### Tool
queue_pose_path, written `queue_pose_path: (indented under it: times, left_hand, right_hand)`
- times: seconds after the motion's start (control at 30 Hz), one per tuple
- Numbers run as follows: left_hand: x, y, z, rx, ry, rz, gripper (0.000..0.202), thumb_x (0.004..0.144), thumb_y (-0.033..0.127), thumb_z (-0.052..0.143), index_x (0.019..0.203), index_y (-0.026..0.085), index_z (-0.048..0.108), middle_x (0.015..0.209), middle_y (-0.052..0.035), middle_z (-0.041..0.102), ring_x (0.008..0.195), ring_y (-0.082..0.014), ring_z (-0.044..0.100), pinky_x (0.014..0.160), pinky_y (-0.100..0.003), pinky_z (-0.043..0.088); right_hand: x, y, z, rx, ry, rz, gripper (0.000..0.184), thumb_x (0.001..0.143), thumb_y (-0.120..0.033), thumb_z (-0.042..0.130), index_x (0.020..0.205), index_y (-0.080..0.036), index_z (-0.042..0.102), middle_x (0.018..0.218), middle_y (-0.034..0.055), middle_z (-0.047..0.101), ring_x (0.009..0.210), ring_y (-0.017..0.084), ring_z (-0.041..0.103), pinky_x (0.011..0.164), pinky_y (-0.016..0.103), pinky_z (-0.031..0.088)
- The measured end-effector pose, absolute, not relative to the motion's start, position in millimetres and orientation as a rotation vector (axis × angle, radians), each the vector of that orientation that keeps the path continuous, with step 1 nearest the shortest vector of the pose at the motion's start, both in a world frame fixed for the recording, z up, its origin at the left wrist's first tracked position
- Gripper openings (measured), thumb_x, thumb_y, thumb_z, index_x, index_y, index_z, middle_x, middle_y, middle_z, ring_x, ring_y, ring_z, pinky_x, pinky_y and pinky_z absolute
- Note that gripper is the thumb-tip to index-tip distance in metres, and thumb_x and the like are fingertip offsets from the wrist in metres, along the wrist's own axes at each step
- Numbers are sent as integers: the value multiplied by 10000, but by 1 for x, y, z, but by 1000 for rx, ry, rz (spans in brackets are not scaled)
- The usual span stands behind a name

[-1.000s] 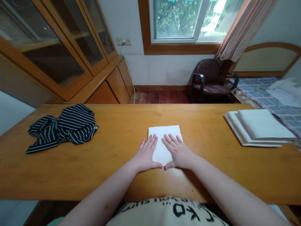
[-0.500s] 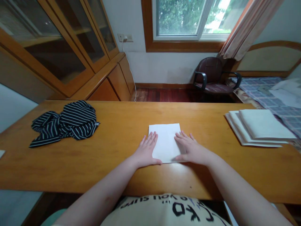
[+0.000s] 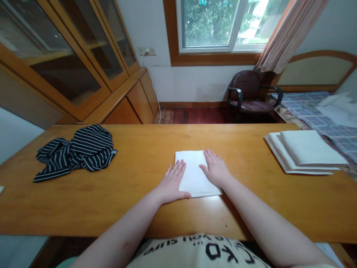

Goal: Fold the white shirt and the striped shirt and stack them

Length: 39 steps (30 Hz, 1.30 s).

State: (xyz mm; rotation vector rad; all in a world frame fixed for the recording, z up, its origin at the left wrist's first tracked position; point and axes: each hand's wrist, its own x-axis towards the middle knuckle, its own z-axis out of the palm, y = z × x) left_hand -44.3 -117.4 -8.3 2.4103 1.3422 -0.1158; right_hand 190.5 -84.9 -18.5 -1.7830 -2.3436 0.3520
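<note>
A white, flat rectangular folded sheet (image 3: 192,178) lies on the table in front of me; whether it is paper or cloth I cannot tell. My left hand (image 3: 173,183) rests flat along its left edge, fingers spread, thumb near the lower edge. On the upper right part of the sheet lies my right hand (image 3: 216,169), palm down, with its fingers stretched toward the top corner and the thumb pointing inward. Neither hand grips anything.
A stack of similar white folded sheets (image 3: 304,152) sits at the table's right end. At the left lies a crumpled black-and-white striped cloth (image 3: 80,150). Beyond the wooden table (image 3: 134,149) are a glass-fronted cabinet (image 3: 108,82), an office chair (image 3: 249,91) and a bed (image 3: 315,111).
My right hand has moved up along the sheet's right side, from the lower right to the upper right corner. My left hand keeps its place. The view has shifted slightly.
</note>
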Motion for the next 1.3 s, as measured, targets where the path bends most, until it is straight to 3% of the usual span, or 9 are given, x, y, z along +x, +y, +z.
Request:
queue_pose_path:
  times: [0.1,0.23,0.3,0.43,0.67,0.8,0.93,1.13,1.3]
  left_hand:
    - [-43,-118,0,2406,1322,-110,1005,777,670,463,1503,157,-6,1561,-151,13,1438,-273,-13,1142,-501,82]
    - [-17,-109,16,2379,1563,20,691,899,581,295,1441,154,316,1508,-138,311,1401,-273,249,1133,-482,168]
    - [3,-99,19,2429,1619,116,622,927,532,255,1394,147,400,1465,-126,396,1375,-257,308,1139,-451,176]
    - [25,-81,6,2566,1445,133,603,931,497,273,1457,203,297,1526,-57,295,1416,-226,210,1159,-446,136]
    - [-30,-78,-16,2353,1767,85,573,946,389,217,1493,218,198,1546,-53,224,1424,-254,181,1132,-523,177]
    - [-50,-80,-24,2343,1806,97,595,947,405,199,1501,193,159,1529,-71,265,1422,-247,188,1142,-531,128]
    - [-49,-79,-29,2337,1888,140,682,931,479,223,1482,78,194,1535,-163,206,1425,-269,162,1144,-487,152]
    - [-52,-78,-25,2317,1849,131,726,918,553,195,1461,75,259,1532,-166,226,1427,-269,151,1150,-470,142]
    - [-53,-79,-20,2269,1793,170,731,910,578,225,1458,96,274,1536,-148,224,1429,-268,147,1152,-482,120]
  right_hand:
    - [201,-85,-24,-1794,-2321,356,686,925,-496,301,1468,-77,274,1518,154,259,1395,268,254,1122,450,219]
    - [200,-85,-28,-1796,-2307,333,691,922,-509,299,1464,-80,284,1513,150,274,1392,266,261,1123,449,214]
    - [199,-85,-28,-1793,-2308,324,700,921,-514,302,1461,-69,288,1512,150,277,1393,262,260,1127,439,209]
    - [201,-85,-28,-1776,-2312,330,699,918,-518,314,1463,-82,285,1514,148,273,1396,254,254,1126,437,209]
    - [202,-85,-27,-1776,-2307,355,724,917,-554,292,1472,-89,265,1519,151,259,1400,254,244,1130,441,197]
    - [202,-85,-28,-1778,-2305,362,718,916,-564,283,1475,-115,265,1522,142,253,1401,249,244,1132,440,189]
    - [202,-85,-27,-1790,-2299,370,717,918,-555,292,1468,-94,276,1523,143,251,1405,243,232,1139,426,175]
    - [205,-85,-25,-1761,-2028,405,639,903,-517,357,1373,-89,426,1448,159,401,1330,246,376,1095,410,285]
    - [208,-79,-27,-1894,-1819,357,502,892,-483,376,1082,-107,650,1314,192,532,1274,291,432,1062,432,324]
